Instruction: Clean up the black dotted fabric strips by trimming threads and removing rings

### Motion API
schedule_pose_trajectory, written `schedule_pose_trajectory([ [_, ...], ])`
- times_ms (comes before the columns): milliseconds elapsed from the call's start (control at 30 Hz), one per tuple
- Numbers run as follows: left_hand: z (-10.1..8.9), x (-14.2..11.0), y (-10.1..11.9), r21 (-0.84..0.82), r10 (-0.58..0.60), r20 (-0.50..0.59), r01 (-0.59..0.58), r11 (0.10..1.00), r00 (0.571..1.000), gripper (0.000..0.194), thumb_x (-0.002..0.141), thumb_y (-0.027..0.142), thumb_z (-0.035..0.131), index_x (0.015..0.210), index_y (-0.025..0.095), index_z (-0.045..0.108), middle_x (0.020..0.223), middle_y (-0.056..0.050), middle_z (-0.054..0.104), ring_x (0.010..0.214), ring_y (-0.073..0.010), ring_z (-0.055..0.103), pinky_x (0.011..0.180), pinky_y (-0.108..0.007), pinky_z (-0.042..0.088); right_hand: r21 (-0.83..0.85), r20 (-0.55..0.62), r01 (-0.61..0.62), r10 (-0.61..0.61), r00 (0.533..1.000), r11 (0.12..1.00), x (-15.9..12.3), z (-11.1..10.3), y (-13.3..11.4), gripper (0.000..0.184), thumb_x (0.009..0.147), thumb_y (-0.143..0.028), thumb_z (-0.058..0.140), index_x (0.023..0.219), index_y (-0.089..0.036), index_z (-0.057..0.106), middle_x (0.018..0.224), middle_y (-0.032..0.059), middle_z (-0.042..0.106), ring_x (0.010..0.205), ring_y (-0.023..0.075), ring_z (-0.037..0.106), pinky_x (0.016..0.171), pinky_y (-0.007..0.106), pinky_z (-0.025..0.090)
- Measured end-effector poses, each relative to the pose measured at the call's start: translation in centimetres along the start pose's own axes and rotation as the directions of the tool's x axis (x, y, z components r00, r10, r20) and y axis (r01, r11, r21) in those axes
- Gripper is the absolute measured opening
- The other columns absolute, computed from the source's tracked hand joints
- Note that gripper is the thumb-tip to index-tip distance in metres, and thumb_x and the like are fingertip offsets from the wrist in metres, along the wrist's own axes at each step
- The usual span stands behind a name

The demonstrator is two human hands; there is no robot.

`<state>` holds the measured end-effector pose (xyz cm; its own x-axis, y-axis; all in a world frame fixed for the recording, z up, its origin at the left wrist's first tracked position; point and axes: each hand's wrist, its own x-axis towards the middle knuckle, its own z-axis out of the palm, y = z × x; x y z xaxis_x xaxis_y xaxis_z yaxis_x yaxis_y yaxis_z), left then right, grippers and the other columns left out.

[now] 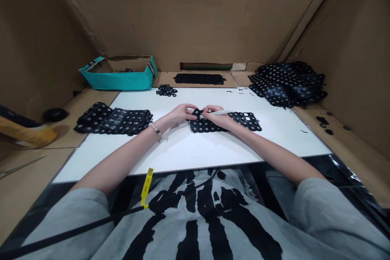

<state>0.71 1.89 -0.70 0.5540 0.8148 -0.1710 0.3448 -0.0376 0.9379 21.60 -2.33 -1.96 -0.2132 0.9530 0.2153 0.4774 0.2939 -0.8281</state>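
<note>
My left hand (182,114) and my right hand (215,117) meet over the near end of a black perforated sheet (243,121), which lies on a white board (195,150). The sheet has rows of round holes and looks like rubbery material. A small black ring (197,112) stands up between my fingers, pinched by my left hand's fingertips. My right hand grips a slim white stick (223,112), whose tip reaches the ring. Part of the ring is hidden by my fingers.
A stack of perforated black sheets (112,119) lies to the left, and a larger heap (286,84) lies at the far right. Loose black rings (166,90) sit at the board's far edge, beside a teal cardboard box (118,75). Cardboard walls surround the bench.
</note>
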Motion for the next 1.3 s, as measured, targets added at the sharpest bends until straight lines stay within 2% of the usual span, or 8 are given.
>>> schedule_pose_trajectory([
  [100,0.0,-0.1,0.1,-0.073,-0.016,0.033,0.018,0.997,0.999,0.058,0.064,0.025,0.081,0.116,0.014,0.06,0.069,0.0,0.065,0.06,-0.0113,0.054,0.056,-0.023,0.035,-0.096,-0.007,0.036,-0.036,0.999,0.995,-0.2,0.4,-0.1,0.016,0.082,-0.033,0.054,0.072,-0.021,0.059,0.086,0.0012,0.07,0.082,0.0182,0.06,0.078,0.03,0.043],
  [300,-0.3,0.1,0.3,-0.117,-0.031,0.066,0.038,0.992,0.997,0.057,0.061,0.023,0.083,0.112,0.013,0.062,0.069,0.0,0.066,0.064,-0.0137,0.058,0.061,-0.025,0.04,-0.228,-0.025,0.047,-0.054,0.998,0.972,-0.4,0.9,-0.5,0.015,0.084,-0.032,0.051,0.075,-0.022,0.059,0.085,0.0013,0.069,0.081,0.0188,0.059,0.072,0.029,0.039],
  [1300,-0.5,0.1,0.5,-0.132,-0.088,0.037,0.092,0.987,0.995,0.063,0.059,0.024,0.085,0.116,0.011,0.059,0.074,-0.002,0.068,0.069,-0.0157,0.061,0.066,-0.028,0.044,-0.31,-0.073,0.043,-0.069,0.995,0.95,-0.3,1.6,-0.1,0.015,0.086,-0.033,0.051,0.076,-0.023,0.057,0.09,0.0029,0.067,0.086,0.0202,0.058,0.073,0.031,0.039],
])
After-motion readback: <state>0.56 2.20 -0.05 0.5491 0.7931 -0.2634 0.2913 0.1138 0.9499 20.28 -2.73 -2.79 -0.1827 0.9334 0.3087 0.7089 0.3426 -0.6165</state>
